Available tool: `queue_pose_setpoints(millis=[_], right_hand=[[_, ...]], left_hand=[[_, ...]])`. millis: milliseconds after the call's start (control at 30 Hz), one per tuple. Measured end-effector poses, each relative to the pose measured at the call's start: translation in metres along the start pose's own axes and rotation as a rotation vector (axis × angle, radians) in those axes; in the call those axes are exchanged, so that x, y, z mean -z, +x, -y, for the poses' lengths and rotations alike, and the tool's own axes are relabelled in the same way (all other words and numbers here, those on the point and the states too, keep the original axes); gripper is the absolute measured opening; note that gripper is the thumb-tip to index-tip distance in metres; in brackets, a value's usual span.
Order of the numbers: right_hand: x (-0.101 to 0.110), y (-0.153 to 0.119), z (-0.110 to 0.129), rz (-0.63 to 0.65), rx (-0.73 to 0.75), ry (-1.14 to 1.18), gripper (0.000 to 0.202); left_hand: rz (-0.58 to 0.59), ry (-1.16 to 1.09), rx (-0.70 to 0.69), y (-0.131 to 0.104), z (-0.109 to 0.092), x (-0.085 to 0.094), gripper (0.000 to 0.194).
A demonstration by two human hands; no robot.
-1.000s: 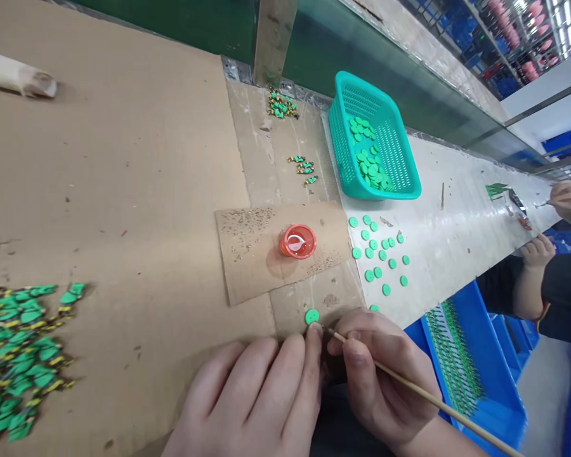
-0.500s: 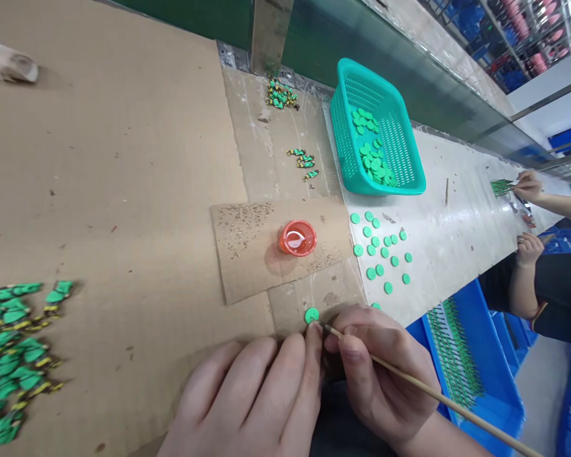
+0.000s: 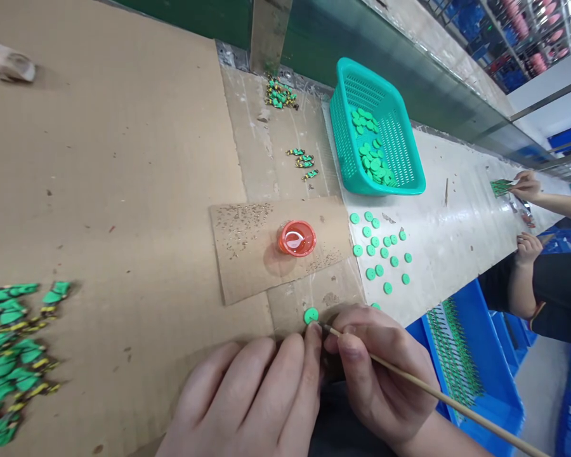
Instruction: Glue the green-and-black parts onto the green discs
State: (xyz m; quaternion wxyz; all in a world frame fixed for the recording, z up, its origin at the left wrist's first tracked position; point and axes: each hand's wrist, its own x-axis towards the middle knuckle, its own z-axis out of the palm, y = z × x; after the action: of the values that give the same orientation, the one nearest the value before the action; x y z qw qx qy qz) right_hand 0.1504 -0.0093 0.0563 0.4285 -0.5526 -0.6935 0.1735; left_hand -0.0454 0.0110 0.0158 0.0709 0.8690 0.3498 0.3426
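At the bottom centre, my left hand (image 3: 254,387) is closed with its fingers bent. Its index fingertip rests at the near edge of a green disc (image 3: 311,315) with small holes; the thumb is out of sight. My right hand (image 3: 385,374) pinches a thin wooden stick (image 3: 438,395) between thumb and fingers. The stick's dark tip is beside the left index fingertip, close to the disc. Beyond the hands, a small red cup (image 3: 297,238) of clear liquid stands on a cardboard piece (image 3: 247,273).
Several loose green discs (image 3: 384,252) lie to the right, below a teal basket (image 3: 416,181) of more discs. Small green-and-yellow figures (image 3: 16,355) are heaped at left, with others (image 3: 282,94) farther back. A blue bin (image 3: 499,406) and a co-worker's hands (image 3: 528,185) are at right.
Almost nothing differs. Both hands, the stick and the disc keep their places; the whole view has shifted very slightly.
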Motion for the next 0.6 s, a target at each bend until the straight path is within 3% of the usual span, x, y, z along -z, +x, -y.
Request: queue_pose_setpoints(millis=[267,467,600], right_hand=[[0.003,-0.003,-0.003,-0.135,-0.063,0.161,0.028],[0.004,0.046,0.005,-0.206,-0.035,0.134,0.021],[-0.006,0.075,-0.005,-0.19,-0.009,0.003,0.016]], left_hand=[[-0.031,0.006,-0.018,-0.001,0.001,-0.002,0.033],[-0.035,0.049,-0.032,0.001,0.002,-0.003,0.032],[-0.01,0.084,-0.048,0.004,0.004,-0.001,0.031]])
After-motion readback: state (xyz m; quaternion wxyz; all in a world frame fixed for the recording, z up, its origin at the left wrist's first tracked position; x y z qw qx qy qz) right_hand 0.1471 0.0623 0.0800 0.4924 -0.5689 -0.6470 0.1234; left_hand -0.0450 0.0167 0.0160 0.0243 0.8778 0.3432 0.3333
